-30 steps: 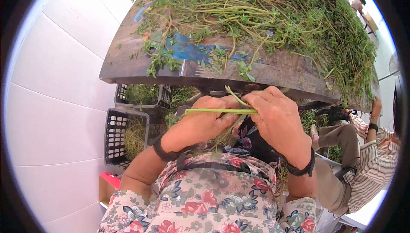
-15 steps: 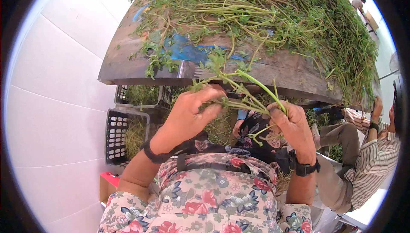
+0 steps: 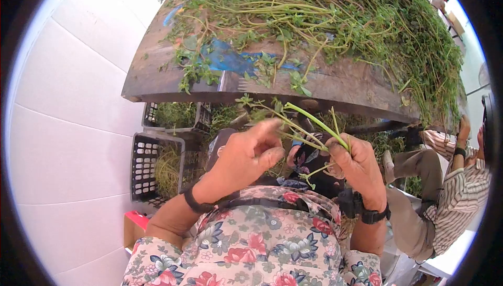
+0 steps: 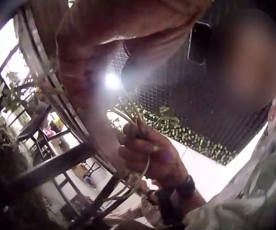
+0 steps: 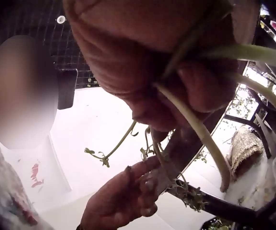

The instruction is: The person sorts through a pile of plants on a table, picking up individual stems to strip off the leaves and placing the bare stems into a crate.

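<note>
Between the thumb and fingers of my right hand (image 3: 359, 163) is a small bunch of green plant stems (image 3: 314, 118), pinched near its lower end. The stems fan up and to the left, with small leaves at some tips; one short sprig (image 3: 313, 176) hangs below. Just left of the bunch is my left hand (image 3: 243, 152), thumb and forefinger apart with nothing between them, fingertips blurred. In the left wrist view the right hand (image 4: 152, 153) grips the stems from below. The right wrist view shows the left hand (image 5: 123, 196) with loosely bent fingers, close to hanging leaf tips.
A wooden table (image 3: 173, 74) stands in front, heaped with leafy stems (image 3: 335, 19). Black plastic crates (image 3: 144, 163) with plant matter sit below at the left, near a red-edged box (image 3: 137, 220). Another person in a striped shirt (image 3: 461, 197) sits at the right.
The hands were together over a stem, then parted, the right moving right with the bunch. The left hand was at the leafy stems and has now come away from them.
</note>
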The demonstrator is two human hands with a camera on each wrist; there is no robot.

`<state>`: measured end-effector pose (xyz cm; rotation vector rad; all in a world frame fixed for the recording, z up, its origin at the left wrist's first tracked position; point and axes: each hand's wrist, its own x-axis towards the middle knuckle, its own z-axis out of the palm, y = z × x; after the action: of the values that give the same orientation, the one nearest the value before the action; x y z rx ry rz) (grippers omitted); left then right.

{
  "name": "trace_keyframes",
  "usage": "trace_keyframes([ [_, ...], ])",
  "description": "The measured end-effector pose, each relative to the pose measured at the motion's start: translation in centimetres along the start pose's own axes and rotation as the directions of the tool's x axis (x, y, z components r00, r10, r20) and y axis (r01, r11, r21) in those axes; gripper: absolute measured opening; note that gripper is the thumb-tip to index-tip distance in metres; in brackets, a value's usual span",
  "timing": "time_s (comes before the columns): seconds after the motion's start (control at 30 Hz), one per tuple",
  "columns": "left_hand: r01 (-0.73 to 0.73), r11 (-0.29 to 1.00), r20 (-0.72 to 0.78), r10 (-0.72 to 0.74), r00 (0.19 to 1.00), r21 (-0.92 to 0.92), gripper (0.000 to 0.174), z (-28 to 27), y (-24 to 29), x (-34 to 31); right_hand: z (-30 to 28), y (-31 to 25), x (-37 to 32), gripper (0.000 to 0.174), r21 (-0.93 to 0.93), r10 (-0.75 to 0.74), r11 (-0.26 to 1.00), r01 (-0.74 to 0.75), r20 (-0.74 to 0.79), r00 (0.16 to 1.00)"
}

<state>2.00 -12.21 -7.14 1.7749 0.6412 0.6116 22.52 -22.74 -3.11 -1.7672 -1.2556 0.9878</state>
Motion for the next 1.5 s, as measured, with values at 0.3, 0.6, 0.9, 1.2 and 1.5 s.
trace_keyframes([
  [0.3,0.035,0.999,0.007,-0.035,0.999,0.012,0.043,0.8,1.3,1.2,1.1,0.8,-0.3,0.022,-0.013,-0.049,0.999,0.050,0.074,0.996],
  [0.6,-0.405,0.827,-0.047,0.457,0.888,0.389,0.021,1.5,-0.6,1.9,1.3,1.1,0.1,0.019,-0.088,-0.113,0.989,0.118,0.064,0.992],
  [0.9,-0.201,0.823,-0.115,0.305,0.945,0.532,0.014,-0.6,-1.9,2.4,0.8,1.1,-0.2,0.017,-0.079,-0.077,0.994,0.077,0.006,0.997],
  [1.2,-0.268,0.833,0.017,0.297,0.955,0.485,0.027,-0.3,-1.0,2.2,0.8,1.4,0.2,0.021,-0.002,-0.015,1.000,0.016,0.109,0.994],
  [1.5,-0.284,0.785,-0.020,0.352,0.936,0.550,0.017,0.5,-2.0,2.3,0.9,1.6,0.1,0.018,-0.115,-0.072,0.990,0.081,0.086,0.994],
])
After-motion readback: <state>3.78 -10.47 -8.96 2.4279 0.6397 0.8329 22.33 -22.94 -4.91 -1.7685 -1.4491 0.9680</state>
